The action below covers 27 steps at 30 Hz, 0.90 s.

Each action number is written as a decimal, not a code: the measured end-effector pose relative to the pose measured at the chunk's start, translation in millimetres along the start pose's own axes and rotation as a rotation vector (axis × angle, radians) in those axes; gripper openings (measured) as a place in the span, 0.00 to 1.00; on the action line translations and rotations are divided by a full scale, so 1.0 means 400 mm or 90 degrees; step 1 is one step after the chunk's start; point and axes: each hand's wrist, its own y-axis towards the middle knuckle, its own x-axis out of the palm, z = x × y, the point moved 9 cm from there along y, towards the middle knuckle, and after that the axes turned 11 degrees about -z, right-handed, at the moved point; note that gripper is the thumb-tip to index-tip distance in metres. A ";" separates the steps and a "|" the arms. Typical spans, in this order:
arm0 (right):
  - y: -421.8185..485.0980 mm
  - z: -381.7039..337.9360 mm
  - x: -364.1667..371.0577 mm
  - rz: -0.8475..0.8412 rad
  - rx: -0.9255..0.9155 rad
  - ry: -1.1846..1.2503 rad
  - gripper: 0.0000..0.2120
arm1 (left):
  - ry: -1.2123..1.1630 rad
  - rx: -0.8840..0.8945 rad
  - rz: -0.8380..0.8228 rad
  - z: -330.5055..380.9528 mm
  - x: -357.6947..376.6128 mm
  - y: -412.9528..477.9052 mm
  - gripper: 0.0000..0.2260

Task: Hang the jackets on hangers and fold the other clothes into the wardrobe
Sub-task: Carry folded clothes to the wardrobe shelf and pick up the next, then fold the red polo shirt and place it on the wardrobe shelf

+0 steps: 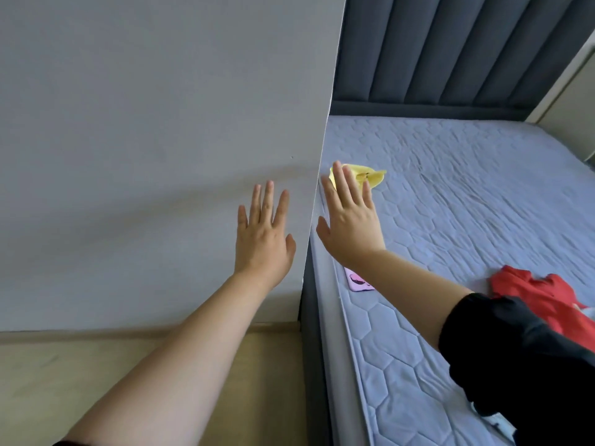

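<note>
While both hands are held out with fingers straight and spread, neither grips anything. The left hand [262, 233] is raised palm-forward in front of a tall grey panel [145, 140]; whether the palm touches the panel cannot be told. The right hand [349, 223] is stretched out, back up, just past the panel's vertical edge and over the near side of the mattress [467, 204], its thumb close to that edge.

The panel's edge runs from the top of the view down to the floor [96, 381] and stands between the two hands. At its foot the panel stands right beside the dark bed frame [314, 349], with no gap showing between them. To the right, the quilted mattress lies open and mostly bare as far as the padded headboard [450, 49].

A small yellow garment [373, 177] lies crumpled on the mattress near its left edge, partly hidden behind the right hand's fingertips. A red garment [541, 294] sits bunched at the right side, well apart from the yellow one. Black cloth [521, 365] covers the right arm from the mid-forearm back and spreads over the lower right corner; whether it is a sleeve or a draped garment cannot be told. A pink phone [357, 281] lies flat on the mattress edge, partly under the right wrist.
</note>
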 end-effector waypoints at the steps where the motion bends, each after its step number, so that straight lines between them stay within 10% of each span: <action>1: -0.028 0.018 0.037 -0.010 0.006 0.002 0.34 | 0.001 0.001 -0.007 0.020 0.040 -0.007 0.33; 27: -0.859 0.738 0.515 -0.337 0.256 0.098 0.35 | -0.051 0.046 -0.248 0.847 0.651 -0.384 0.31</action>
